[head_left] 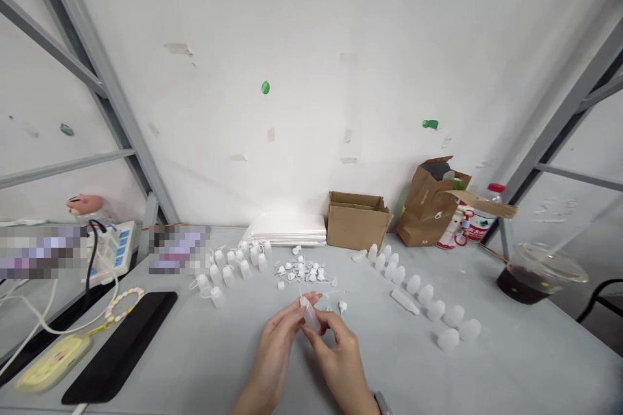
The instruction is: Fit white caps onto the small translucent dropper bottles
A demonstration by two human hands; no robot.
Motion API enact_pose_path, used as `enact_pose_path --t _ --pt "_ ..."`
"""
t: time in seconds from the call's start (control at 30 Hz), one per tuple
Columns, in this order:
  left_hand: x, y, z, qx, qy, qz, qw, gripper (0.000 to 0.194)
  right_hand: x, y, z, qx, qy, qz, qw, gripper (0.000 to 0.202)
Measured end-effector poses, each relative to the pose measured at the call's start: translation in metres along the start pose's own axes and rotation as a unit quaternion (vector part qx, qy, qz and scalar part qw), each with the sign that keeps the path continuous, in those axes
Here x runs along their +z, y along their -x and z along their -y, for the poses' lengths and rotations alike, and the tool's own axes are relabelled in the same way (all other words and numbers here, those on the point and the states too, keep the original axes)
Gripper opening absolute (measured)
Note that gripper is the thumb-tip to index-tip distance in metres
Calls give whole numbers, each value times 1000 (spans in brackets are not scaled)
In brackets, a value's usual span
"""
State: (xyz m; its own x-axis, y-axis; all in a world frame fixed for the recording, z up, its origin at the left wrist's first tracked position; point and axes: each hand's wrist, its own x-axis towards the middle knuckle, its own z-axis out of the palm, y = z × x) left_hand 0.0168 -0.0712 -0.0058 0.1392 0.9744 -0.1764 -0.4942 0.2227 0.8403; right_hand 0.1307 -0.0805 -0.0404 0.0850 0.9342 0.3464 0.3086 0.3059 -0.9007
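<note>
Between my two hands is a small translucent squeeze bottle [310, 318], tilted, with a white cap at its upper end. My left hand [280, 340] is closed around its cap side, and my right hand [338, 347] pinches its lower body. Just beyond my fingers lies a loose heap of small white caps [302, 269] with thin straps. To the left stand several capped bottles [228, 275] in rows. On the right, several uncapped bottles [413, 284] stand in a slanting double line, and one bottle [405, 301] lies on its side.
A cardboard box [357, 224], a stack of white packets [285, 230] and a brown paper bag [423, 207] line the wall. At right stands a drink cup [530, 279]. A black pad [121, 343], yellow case [53, 363], cables and power strip [114, 253] occupy the left.
</note>
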Motion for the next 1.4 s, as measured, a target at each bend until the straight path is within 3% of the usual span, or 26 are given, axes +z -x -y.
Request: enact_pose_path --t 0.2,0.6,0.9,1.03,1.23,1.4 --pt "-5 -6 4 -21 52 37 998 29 0 0 -2 34 -22 8 999 12" --pt "-14 -11 2 -139 105 68 982 32 -2 -2 6 80 -101 42 991 18" --pt "-19 -15 4 -176 156 77 969 24 1 -5 4 130 -235 77 960 27" --pt "-15 -11 3 -138 114 59 982 26 0 -7 4 147 -268 81 949 28" --pt "-9 -1 -7 -4 -29 2 1000 32 -2 -3 6 115 -178 74 974 22" --pt "-7 -2 -8 4 -83 -17 996 31 -1 -1 3 90 -139 89 982 20"
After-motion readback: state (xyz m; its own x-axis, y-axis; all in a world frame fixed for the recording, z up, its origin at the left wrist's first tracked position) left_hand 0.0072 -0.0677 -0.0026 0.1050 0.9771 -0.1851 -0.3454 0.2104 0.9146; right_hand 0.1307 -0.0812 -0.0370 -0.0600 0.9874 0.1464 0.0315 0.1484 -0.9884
